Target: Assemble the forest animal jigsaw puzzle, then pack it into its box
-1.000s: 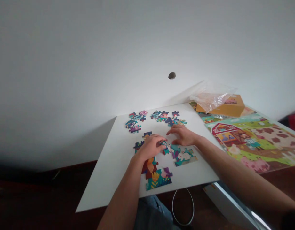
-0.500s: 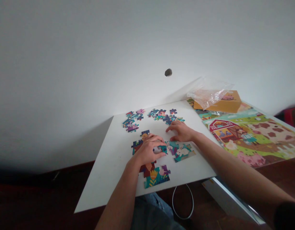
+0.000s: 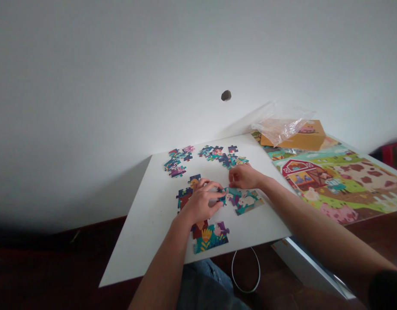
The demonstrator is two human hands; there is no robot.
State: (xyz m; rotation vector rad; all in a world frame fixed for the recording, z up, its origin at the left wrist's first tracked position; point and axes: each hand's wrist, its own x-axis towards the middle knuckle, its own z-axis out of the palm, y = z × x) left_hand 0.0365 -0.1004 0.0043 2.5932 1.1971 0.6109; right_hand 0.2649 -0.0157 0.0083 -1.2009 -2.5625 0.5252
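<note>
My left hand (image 3: pixel 201 202) rests over the jigsaw pieces, its thumb and fingers bent around the left end of the rabbit puzzle section (image 3: pixel 246 201). That section shows white rabbits on teal and lies flat. My right hand (image 3: pixel 245 176) is just beyond the section's upper edge, fingers curled in; whatever they may hold is hidden. Partly under my left hand and wrist is a brown and dark blue puzzle section (image 3: pixel 184 197). Nearer me lies a joined section with a yellow flower (image 3: pixel 207 237).
Loose puzzle pieces lie in a left pile (image 3: pixel 175 163) and a right pile (image 3: pixel 229 160) toward the wall. On the right are a finished farm puzzle (image 3: pixel 334 185), an orange box (image 3: pixel 306 140) and a clear plastic bag (image 3: pixel 279 125). The white tabletop (image 3: pixel 134 241) ends near my lap.
My right hand's fingers have curled inward from a more spread pose. My left hand has shifted slightly, covering the grey and white patch of puzzle that showed beneath it.
</note>
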